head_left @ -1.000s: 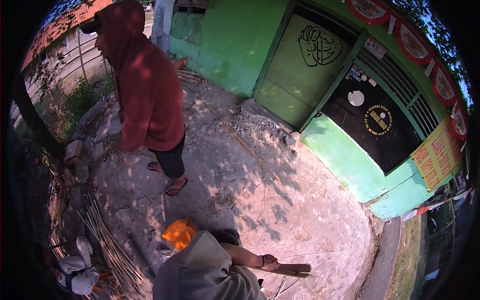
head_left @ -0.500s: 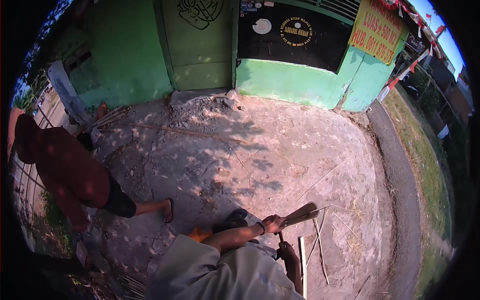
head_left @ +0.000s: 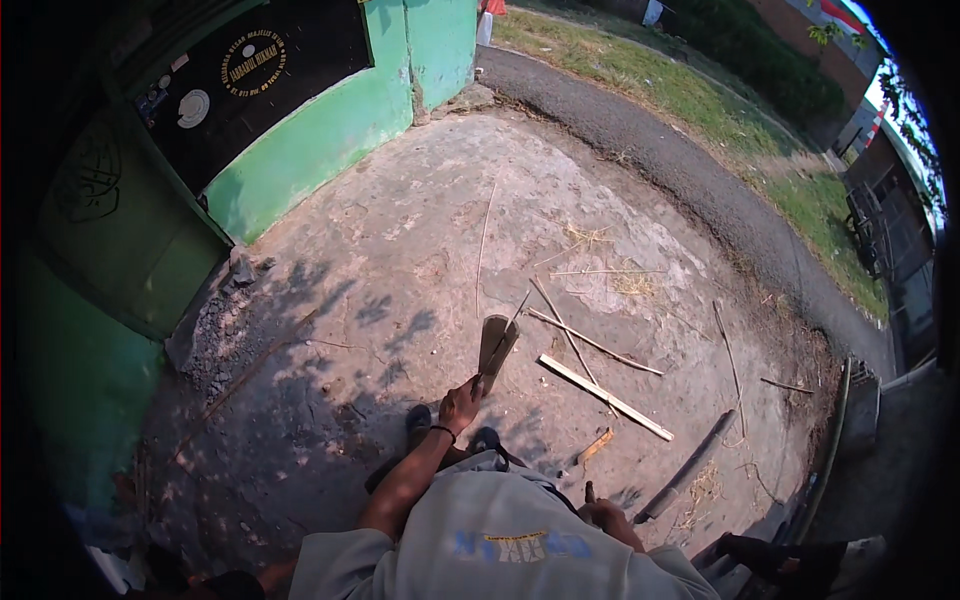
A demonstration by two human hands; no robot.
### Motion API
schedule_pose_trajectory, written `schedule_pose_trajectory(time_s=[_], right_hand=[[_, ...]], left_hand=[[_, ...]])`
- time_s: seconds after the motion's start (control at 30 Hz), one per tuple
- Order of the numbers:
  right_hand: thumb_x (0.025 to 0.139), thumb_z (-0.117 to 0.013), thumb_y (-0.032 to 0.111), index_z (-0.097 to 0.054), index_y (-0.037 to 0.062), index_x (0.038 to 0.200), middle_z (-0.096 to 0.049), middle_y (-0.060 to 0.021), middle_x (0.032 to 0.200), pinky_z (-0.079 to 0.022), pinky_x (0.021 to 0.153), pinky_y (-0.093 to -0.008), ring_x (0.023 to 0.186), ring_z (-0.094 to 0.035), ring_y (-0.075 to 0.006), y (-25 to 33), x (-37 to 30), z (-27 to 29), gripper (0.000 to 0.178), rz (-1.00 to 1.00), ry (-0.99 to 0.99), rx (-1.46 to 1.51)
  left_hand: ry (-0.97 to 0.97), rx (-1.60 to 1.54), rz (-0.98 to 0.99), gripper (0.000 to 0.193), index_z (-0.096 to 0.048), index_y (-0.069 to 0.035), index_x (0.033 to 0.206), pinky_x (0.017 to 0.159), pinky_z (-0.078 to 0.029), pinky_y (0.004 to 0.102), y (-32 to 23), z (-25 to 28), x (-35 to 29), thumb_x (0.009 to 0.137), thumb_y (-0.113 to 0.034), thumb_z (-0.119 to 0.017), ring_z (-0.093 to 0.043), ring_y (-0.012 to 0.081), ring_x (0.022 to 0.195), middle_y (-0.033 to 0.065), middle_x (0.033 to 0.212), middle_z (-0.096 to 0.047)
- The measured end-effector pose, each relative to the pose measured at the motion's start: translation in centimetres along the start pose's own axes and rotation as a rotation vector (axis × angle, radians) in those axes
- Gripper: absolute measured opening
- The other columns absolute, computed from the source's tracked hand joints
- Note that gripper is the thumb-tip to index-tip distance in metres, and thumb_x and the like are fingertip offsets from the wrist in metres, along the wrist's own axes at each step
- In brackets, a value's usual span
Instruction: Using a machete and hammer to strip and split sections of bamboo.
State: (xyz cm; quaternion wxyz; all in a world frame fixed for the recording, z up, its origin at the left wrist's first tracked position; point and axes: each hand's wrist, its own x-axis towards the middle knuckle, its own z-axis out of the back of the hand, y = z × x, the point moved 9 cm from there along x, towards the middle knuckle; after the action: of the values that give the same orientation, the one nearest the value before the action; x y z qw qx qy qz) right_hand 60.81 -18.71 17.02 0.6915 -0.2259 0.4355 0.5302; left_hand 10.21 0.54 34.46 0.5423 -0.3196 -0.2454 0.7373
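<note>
Fingers of the left hand [head_left: 462,404] wrap tight round a split bamboo piece [head_left: 497,348]; right hand [head_left: 606,514] low, its grip too unclear to call!

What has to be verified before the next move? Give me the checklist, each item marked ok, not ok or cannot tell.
1. Grip on the brown curved piece: ok; the left hand is closed around its near end.
2. Right hand apart from that piece: ok; it is off to the right.
3. What the right hand holds: cannot tell; its grasp is too dark and small.
4. Concrete ground ahead free of loose pieces: not ok; a pale flat strip and a thin stick lie there.
5. Gap between the brown curved piece and the dark shoes: cannot tell; this overhead view hides the height.
</note>
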Motion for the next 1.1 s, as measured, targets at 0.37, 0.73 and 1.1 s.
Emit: schedule_pose_trajectory(time_s=[0.37,0.73,1.1], right_hand=[[0.092,-0.055,0.029,-0.062,-0.0003,0.111,-0.065,-0.0123,0.074,-0.052,0.06,-0.0394,0.064,-0.065,-0.0245,14.5,1.0,3.0,0.036,0.228,-0.102,0.306],[0.103,-0.053,0.024,-0.048,0.0067,0.132,-0.058,-0.0204,0.072,-0.045,0.055,-0.0439,0.06,-0.06,-0.0391,38.2,-16.3,19.2,0.034,1.003,-0.52,0.384],[0.106,-0.043,0.032,-0.05,0.0038,0.111,-0.054,-0.0138,0.067,-0.046,0.057,-0.043,0.059,-0.059,-0.0302,40.4,-17.1,18.6,0.03,0.811,-0.335,0.296]], left_hand=[[0.04,-0.163,0.004,0.055,-0.065,-0.004,0.114,0.075,-0.055,0.0445,1.0,-2.2,1.5,0.093,-0.055,-0.059,-0.071,0.0373,0.085,0.0175,0.086,-0.073],[0.112,-0.026,0.187,0.075,-0.066,0.004,0.076,0.071,-0.052,0.0473,2.7,-0.2,-1.3,0.089,-0.069,-0.056,-0.069,0.0383,0.073,0.02,0.065,-0.064],[-0.037,-0.03,0.289,0.073,-0.067,0.005,0.078,0.072,-0.052,0.0503,6.1,1.6,-0.7,0.093,-0.065,-0.053,-0.067,0.0461,0.081,0.0284,0.076,-0.066]])
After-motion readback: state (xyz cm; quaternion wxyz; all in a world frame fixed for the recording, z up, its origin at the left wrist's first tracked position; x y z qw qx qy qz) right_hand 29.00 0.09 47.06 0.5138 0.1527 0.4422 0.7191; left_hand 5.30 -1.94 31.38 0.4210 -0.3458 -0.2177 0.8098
